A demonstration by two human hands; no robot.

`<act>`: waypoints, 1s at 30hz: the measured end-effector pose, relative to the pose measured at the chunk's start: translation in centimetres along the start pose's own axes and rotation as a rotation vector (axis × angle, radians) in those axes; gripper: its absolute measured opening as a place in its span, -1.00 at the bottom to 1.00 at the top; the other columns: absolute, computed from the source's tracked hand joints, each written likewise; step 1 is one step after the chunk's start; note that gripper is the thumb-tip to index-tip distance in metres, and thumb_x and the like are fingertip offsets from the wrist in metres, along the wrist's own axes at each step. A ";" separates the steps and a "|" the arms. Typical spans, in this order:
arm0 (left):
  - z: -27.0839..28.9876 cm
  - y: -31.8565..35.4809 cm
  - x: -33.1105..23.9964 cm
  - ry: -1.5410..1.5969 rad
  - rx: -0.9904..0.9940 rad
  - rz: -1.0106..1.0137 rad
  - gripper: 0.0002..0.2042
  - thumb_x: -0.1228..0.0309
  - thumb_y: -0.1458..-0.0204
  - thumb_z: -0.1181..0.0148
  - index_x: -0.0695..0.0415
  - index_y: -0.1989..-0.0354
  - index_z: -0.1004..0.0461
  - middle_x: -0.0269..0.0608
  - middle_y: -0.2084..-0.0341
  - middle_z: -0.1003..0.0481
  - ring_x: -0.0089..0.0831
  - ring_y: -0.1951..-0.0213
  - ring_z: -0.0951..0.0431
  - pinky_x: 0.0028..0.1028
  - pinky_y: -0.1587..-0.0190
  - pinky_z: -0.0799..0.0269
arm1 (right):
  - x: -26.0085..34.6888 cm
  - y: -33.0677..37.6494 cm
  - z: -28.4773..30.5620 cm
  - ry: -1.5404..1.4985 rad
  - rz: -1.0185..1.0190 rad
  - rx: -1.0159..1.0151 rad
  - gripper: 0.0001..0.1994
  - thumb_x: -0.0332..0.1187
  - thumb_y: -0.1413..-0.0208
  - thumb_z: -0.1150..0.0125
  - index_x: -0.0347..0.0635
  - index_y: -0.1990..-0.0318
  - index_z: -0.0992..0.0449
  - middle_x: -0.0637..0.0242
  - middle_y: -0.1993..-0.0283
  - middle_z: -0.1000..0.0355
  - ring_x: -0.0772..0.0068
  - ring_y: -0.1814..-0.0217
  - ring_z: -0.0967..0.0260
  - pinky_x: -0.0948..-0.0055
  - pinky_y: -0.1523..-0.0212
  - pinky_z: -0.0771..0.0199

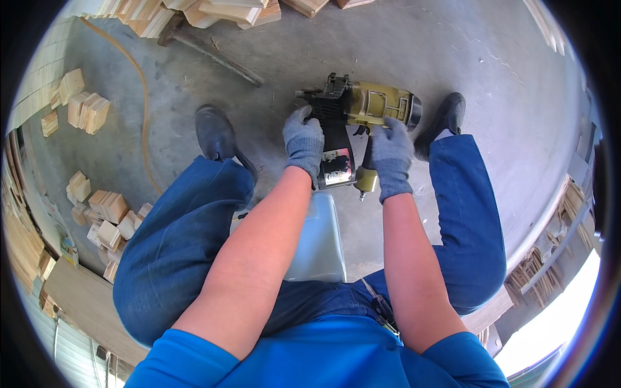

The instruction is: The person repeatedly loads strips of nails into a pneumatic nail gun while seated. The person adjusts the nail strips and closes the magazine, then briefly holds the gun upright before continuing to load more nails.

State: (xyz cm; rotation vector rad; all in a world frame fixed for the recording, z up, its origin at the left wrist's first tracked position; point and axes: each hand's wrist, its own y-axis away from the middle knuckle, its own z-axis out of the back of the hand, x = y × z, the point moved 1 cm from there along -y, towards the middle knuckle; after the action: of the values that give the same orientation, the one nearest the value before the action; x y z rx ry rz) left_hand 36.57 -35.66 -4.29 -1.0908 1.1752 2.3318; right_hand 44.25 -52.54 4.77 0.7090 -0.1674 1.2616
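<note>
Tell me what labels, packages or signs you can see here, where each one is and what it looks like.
Sticker label: on the black magazine of the yellow nail gun, between the left hand and right hand; rectangular, red, white and black.
Printed sheet: at the left edge, below the wooden blocks; small, yellowish, details too small to tell.

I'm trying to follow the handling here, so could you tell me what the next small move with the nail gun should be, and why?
Probably steady it before anything else. The yellow and black nail gun is held in the air above the concrete floor, between the knees, nothing under it. The left hand grips the black part; the right hand is closed on the handle. Resting it on the white container below seems sensible.
</note>
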 end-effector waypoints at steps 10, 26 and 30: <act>0.1 -0.3 -0.5 0.135 -0.030 0.131 -0.60 0.55 -0.03 -0.16 0.30 -0.09 -0.56 0.03 0.00 -0.62 -0.23 -0.05 -0.61 -0.39 -0.19 -0.43 | 5.1 0.3 -5.1 0.240 -0.112 0.531 -0.40 -0.10 -0.12 -0.24 -0.32 -0.25 -0.45 -0.15 -0.17 -0.50 -0.07 -0.27 -0.45 0.22 -0.28 -0.42; 0.8 0.4 -0.1 0.177 0.008 0.316 -0.65 0.48 -0.01 -0.23 0.28 -0.01 -0.61 -0.03 0.11 -0.66 -0.28 0.06 -0.63 -0.40 -0.08 -0.46 | 2.2 0.4 -5.1 0.021 -0.317 0.327 -0.43 -0.08 0.00 -0.43 -0.40 -0.04 -0.57 -0.06 0.09 -0.61 0.16 0.06 -0.60 0.33 0.01 -0.55; 1.1 0.3 0.3 0.176 0.080 0.351 -0.69 0.46 -0.01 -0.24 0.27 0.05 -0.63 -0.05 0.18 -0.67 -0.29 0.11 -0.64 -0.40 -0.05 -0.47 | 2.0 0.2 -5.7 0.086 -0.398 0.471 -0.30 0.01 0.04 -0.43 -0.39 -0.14 -0.51 -0.14 -0.02 -0.58 0.04 -0.06 -0.60 0.25 -0.13 -0.54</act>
State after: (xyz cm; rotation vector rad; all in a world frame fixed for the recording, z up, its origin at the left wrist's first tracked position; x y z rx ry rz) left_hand 35.62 -34.95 -3.97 -1.1590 1.6264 2.4524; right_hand 43.20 -47.66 1.43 1.0306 0.3404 0.9486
